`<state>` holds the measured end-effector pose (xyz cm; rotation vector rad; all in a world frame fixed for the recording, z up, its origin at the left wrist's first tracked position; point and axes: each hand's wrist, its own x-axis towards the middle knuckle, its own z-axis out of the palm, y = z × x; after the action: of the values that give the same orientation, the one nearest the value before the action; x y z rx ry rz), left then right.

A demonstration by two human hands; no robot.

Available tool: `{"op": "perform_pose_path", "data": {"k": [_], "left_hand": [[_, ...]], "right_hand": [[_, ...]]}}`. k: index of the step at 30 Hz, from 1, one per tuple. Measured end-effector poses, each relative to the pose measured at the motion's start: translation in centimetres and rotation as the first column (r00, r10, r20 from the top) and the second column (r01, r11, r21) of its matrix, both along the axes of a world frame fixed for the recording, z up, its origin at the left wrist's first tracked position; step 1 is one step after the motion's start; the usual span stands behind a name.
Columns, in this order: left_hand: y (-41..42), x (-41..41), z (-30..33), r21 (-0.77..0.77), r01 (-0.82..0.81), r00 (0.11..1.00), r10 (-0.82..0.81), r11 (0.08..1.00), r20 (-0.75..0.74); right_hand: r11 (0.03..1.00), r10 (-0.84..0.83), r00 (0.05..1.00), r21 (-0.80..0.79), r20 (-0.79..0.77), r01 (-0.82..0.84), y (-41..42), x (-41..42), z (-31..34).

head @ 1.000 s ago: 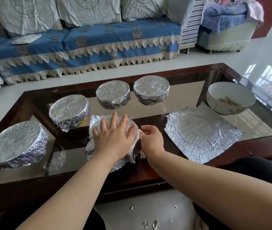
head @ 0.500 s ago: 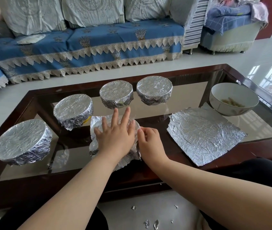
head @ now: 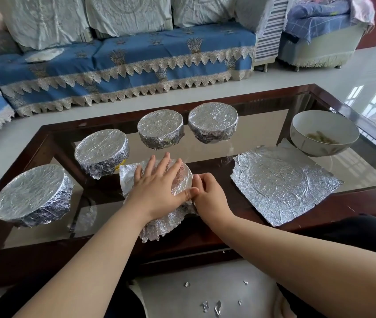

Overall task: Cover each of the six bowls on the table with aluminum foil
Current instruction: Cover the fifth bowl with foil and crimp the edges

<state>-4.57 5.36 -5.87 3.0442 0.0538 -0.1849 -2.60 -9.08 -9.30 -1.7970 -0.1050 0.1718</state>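
Several foil-covered bowls stand on the glass table [head: 251, 138]: one at the far left [head: 32, 195], one behind it [head: 101, 152], two at the back [head: 160, 128] [head: 213, 122]. A bowl at the front centre wears loose foil [head: 166, 226]. My left hand [head: 159, 187] lies flat on its top with fingers spread. My right hand [head: 207, 196] presses the foil against the bowl's right side, fingers curled along it. A white uncovered bowl [head: 323, 133] with some food stands at the right. A flat crinkled foil sheet [head: 281, 187] lies in front of it.
A blue-covered sofa [head: 136, 56] runs behind the table, across a strip of pale floor. Small foil scraps [head: 205, 305] lie on the floor between my knees. The table's dark wooden frame [head: 182, 251] edges the front.
My right hand has slid closer against the bowl's right side, meeting my left thumb. My left hand stays flat on the foil top.
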Motion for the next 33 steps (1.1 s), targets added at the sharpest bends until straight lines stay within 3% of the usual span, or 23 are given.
{"op": "perform_pose_path", "data": {"k": [25, 33], "left_hand": [[-0.3, 0.2, -0.3, 0.004, -0.050, 0.997, 0.050, 0.999, 0.062], [-0.3, 0.2, -0.3, -0.005, -0.051, 0.997, 0.052, 0.999, 0.062]], "right_hand": [[0.982, -0.098, 0.958, 0.128, -0.269, 0.136, 1.3, 0.7, 0.0], [0.999, -0.043, 0.975, 0.023, -0.219, 0.049, 0.7, 1.4, 0.7]]}}
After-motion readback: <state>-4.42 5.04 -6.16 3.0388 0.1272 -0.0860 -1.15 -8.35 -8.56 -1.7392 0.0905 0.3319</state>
